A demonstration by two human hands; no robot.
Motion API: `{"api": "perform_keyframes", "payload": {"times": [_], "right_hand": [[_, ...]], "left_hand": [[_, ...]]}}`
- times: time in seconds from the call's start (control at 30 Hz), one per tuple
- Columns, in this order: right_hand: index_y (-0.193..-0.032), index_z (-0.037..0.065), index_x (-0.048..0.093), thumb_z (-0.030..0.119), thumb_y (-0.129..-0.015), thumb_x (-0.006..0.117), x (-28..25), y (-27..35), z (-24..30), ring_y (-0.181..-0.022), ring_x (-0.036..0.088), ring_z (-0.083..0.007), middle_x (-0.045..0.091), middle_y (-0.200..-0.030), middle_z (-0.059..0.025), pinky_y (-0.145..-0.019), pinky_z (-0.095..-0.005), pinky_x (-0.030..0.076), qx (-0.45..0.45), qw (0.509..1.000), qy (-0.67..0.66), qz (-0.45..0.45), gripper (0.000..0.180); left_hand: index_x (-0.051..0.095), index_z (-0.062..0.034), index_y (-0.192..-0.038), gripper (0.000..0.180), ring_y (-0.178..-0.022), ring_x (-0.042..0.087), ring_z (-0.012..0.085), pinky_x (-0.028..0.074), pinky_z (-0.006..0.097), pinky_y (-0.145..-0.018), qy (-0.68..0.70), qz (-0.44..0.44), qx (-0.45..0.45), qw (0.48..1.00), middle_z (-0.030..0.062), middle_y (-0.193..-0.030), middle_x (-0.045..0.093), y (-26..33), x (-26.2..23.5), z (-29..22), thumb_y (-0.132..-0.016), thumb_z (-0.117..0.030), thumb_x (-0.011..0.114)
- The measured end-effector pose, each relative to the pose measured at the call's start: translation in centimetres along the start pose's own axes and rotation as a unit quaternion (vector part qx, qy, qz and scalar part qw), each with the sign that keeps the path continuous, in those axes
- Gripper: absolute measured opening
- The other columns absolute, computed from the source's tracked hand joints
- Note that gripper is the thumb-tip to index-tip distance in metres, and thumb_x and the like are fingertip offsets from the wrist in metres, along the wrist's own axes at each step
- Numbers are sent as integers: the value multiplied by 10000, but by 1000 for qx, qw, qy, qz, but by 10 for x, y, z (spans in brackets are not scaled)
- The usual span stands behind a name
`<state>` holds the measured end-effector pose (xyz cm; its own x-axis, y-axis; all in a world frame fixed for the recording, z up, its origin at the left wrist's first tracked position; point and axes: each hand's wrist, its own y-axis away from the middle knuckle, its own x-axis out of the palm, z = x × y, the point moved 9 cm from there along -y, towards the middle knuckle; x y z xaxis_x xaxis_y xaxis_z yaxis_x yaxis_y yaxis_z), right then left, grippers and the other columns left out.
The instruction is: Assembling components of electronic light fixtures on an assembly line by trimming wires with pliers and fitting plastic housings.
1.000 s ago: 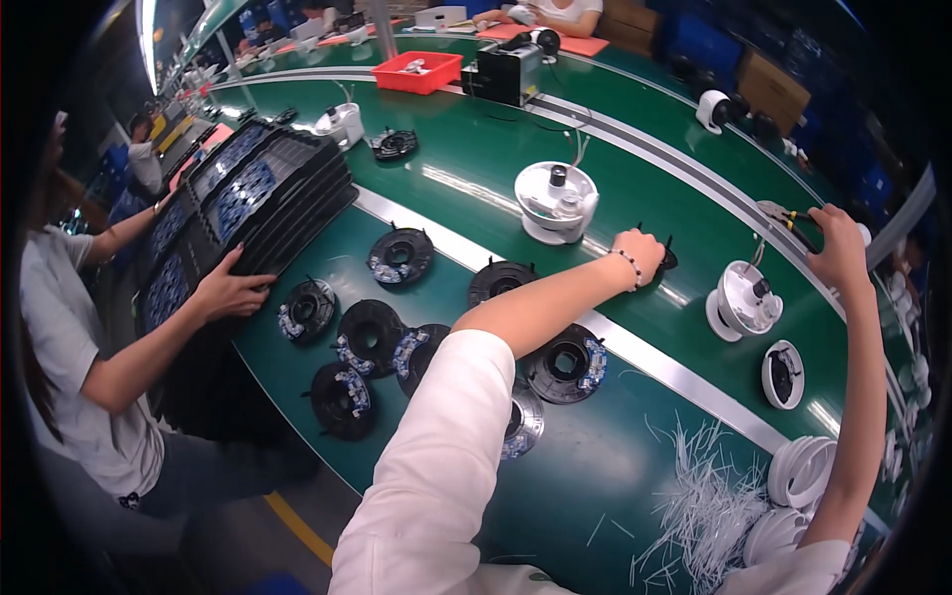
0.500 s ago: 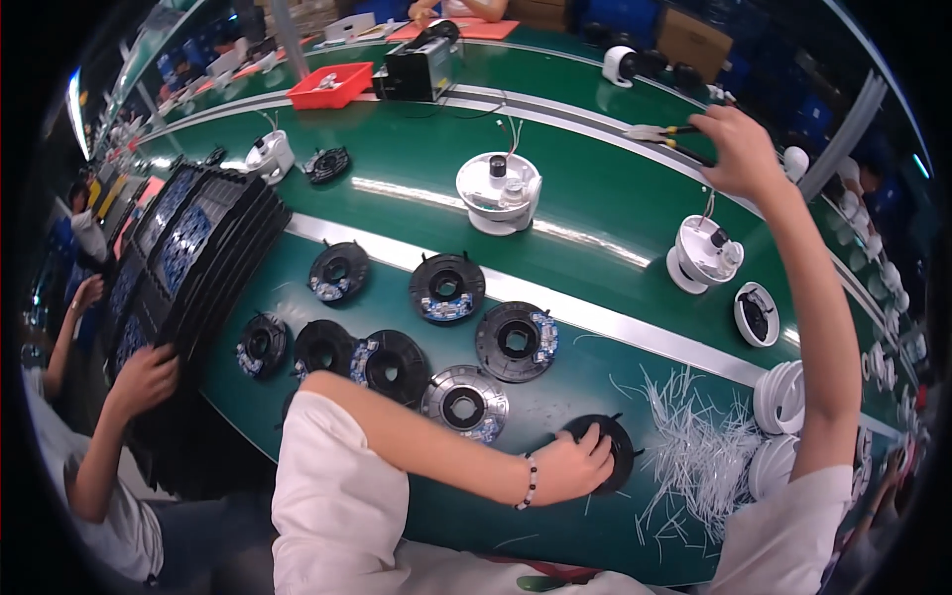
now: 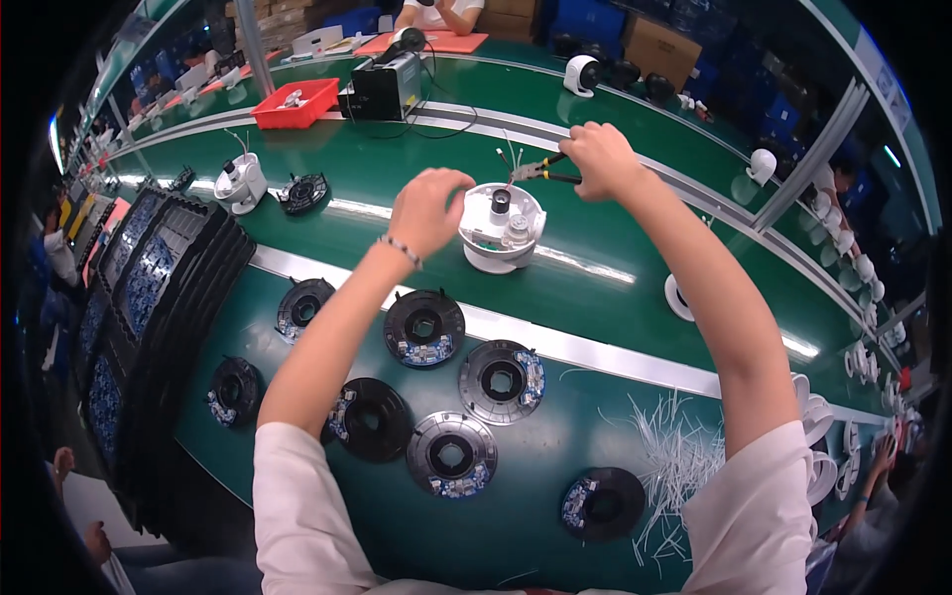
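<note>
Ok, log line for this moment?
left hand: on white housing | right hand: holds pliers at wires | black discs on belt

My left hand (image 3: pixel 428 210) covers the white housing's (image 3: pixel 502 230) left side; the cutters' (image 3: pixel 541 171) handles vanish inside my right hand (image 3: pixel 601 159).

Single head-worn fisheye view looks steeply down from close above onto the green workbench (image 3: pixel 615 149), forearms entering from the lower edge, edges bowing toward the rim.

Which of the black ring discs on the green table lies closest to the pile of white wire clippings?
The black disc at the lower right, touching the white clippings; the other discs lie farther left.
</note>
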<state>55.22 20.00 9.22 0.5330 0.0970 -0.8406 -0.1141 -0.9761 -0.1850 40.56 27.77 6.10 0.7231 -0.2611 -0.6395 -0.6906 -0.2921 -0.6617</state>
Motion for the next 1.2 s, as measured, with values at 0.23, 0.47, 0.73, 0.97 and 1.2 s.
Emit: {"api": "perform_keyframes", "payload": {"times": [0.23,0.47,0.73,0.97,1.2], "right_hand": [[-871,63,598,150,-478,663,29,5,5,-833,518,-244,537,-804,-92,-698,-335,420,-3,997,-45,61,408],[-917,47,584,131,-467,657,27,4,6,-843,506,-243,532,-827,-91,-731,-332,418,-8,993,-66,93,463],[-906,62,598,157,-485,655,24,15,-5,-849,519,-238,541,-824,-92,-734,-319,422,-38,993,-57,94,435],[-909,68,618,154,-498,656,24,22,-14,-857,529,-244,560,-831,-96,-748,-327,442,-10,991,-63,117,422],[-781,78,638,161,-498,648,8,37,-27,-793,538,-267,564,-737,-120,-705,-353,465,25,988,-33,147,295]], "left_hand": [[625,-58,-778,156,-823,560,270,448,348,-731,-15,115,-25,993,90,-842,601,-21,85,38,-691,-187,616],[633,-69,-729,102,-780,572,271,458,351,-704,34,120,-20,992,92,-779,614,-31,98,37,-685,-150,591],[647,-75,-754,112,-756,587,262,469,343,-701,52,129,-13,990,103,-772,620,-40,109,18,-680,-143,596],[641,-74,-762,112,-699,595,261,480,333,-669,84,109,-25,990,111,-733,620,-48,117,5,-695,-121,565],[643,-110,-746,98,-693,595,268,483,355,-656,62,16,-20,998,99,-720,620,-53,95,-4,-694,-175,592]]}}
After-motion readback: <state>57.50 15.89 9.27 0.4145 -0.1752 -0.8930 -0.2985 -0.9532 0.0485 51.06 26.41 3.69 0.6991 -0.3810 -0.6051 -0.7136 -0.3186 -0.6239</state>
